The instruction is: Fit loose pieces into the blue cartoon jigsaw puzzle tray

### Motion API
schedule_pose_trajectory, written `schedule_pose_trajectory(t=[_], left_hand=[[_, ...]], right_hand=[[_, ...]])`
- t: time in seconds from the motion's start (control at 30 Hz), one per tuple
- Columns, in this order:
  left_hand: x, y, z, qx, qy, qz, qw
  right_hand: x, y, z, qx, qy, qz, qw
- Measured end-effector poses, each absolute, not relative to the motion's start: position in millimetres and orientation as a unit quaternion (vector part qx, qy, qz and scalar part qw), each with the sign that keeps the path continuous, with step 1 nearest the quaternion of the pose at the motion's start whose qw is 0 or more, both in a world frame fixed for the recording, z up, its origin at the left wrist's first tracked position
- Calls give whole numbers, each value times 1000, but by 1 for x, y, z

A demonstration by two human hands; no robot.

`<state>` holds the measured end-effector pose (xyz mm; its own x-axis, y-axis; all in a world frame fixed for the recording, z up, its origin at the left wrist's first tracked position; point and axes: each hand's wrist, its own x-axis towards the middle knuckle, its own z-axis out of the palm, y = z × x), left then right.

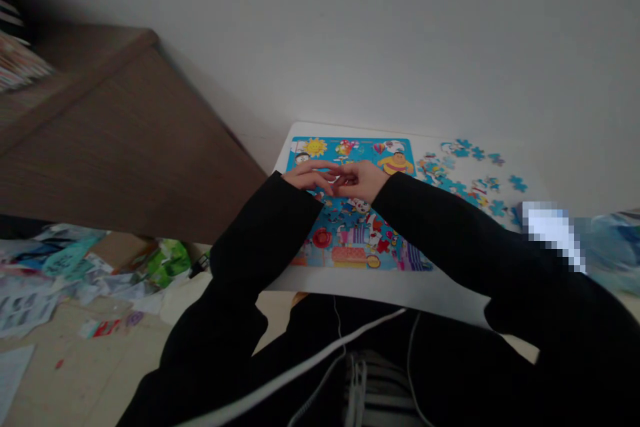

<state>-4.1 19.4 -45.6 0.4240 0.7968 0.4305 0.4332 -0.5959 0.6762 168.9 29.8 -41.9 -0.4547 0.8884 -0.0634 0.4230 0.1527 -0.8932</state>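
Jigsaw puzzle [357, 213] near the table's [350, 283] front edge.
Left hand [310, 177] and right hand [363, 180] meet fingertip to fingertip above it; grip cannot be determined.

This looks like a room in a home. A small white bench [350, 283] stands against a bare pale wall [375, 33] and carries a cartoon jigsaw puzzle [357, 240] (a child's sort), with loose puzzle pieces [470, 170] to the right of it. Left of the bench stands brown wooden furniture [125, 153], with papers and wrappers [75, 273] littering the floor [75, 373] below it.
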Motion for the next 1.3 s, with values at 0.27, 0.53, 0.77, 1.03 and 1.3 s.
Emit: schedule_pose_trajectory(t=[0.27, 0.53, 0.77, 1.03, 1.3], left_hand=[[-45, 62, -96, 812, 413, 398, 108], [-35, 69, -126, 828, 419, 359, 98], [-35, 69, -131, 846, 380, 359, 109], [-33, 68, -132, 845, 371, 367, 117], [-32, 67, -132, 842, 381, 367, 107]], right_hand=[[144, 78, -66, -639, -496, 509, 294], [141, 92, -80, -672, -594, 385, 217], [153, 103, -77, -656, -673, 313, 139], [150, 112, -63, -657, -715, 240, 24], [157, 110, -77, -557, -810, 152, 101]])
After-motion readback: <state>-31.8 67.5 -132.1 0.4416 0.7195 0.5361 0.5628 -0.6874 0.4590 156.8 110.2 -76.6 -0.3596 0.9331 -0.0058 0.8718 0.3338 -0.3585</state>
